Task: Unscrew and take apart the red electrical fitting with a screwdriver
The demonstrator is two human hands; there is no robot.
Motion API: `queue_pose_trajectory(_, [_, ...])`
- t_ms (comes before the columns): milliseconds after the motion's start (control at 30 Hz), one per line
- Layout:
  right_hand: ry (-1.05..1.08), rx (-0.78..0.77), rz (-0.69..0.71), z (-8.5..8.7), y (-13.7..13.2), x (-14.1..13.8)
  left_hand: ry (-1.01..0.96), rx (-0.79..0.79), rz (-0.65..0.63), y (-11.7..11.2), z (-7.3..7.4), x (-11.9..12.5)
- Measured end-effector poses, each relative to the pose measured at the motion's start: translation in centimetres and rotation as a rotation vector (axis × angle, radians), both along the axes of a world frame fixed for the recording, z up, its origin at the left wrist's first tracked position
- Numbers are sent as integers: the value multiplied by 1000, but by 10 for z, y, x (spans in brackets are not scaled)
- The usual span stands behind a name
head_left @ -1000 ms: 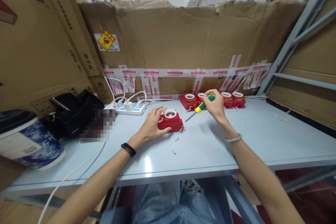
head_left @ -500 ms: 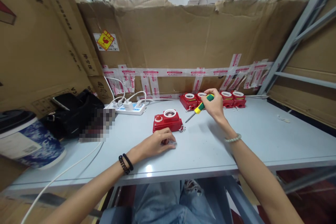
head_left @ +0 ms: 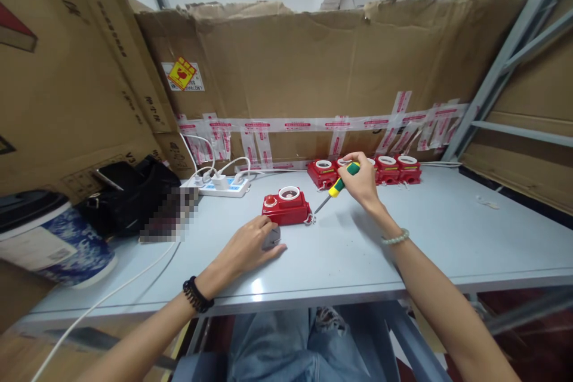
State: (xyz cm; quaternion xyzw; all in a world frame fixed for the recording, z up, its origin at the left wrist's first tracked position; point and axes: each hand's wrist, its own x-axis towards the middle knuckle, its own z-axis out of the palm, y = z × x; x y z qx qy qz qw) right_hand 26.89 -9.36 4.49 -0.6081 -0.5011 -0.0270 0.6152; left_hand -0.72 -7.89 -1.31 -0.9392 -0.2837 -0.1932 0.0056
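Note:
On the tabletop in front of me lies a red box-shaped device (head_left: 286, 213) with a white-ringed round window, a red button and a small chain at its right end. My left hand (head_left: 251, 243) rests at its front left, thumb spread from the curved fingers; fingertips are at the lower edge of the device. Under the palm is a dark grey patch that I cannot make out. In my right hand (head_left: 360, 182) is a screwdriver (head_left: 336, 188) with a green and yellow handle, its shaft slanting down left and the tip close to the chain.
Several similar red devices (head_left: 398, 171) stand in a row at the back, partly behind my right hand. A white power strip (head_left: 226, 187) with plugs, a black bag (head_left: 134, 191) and a blue-white cup (head_left: 67, 242) are at left. Cardboard (head_left: 286, 65) closes off the back.
My left hand has shifted left and its thumb has spread from the fingers. My right hand has moved slightly left, bringing the screwdriver tip down nearer the chain of the front device.

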Motion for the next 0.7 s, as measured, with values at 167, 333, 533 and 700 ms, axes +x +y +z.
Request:
queue_pose_trajectory(167, [-26, 28, -36, 1, -1, 3, -12, -95, -68, 4, -6, 9])
queue_pose_trajectory(333, [-84, 113, -70, 8, -10, -1, -86, -153, -142, 1, -13, 16])
queue_pose_trajectory(533, [-158, 117, -63, 17, -18, -10, -285, 63, -68, 11, 12, 20])
queue_pose_trajectory(700, [144, -295, 317, 8, -5, -13, -192, -67, -12, 50, 27, 22])
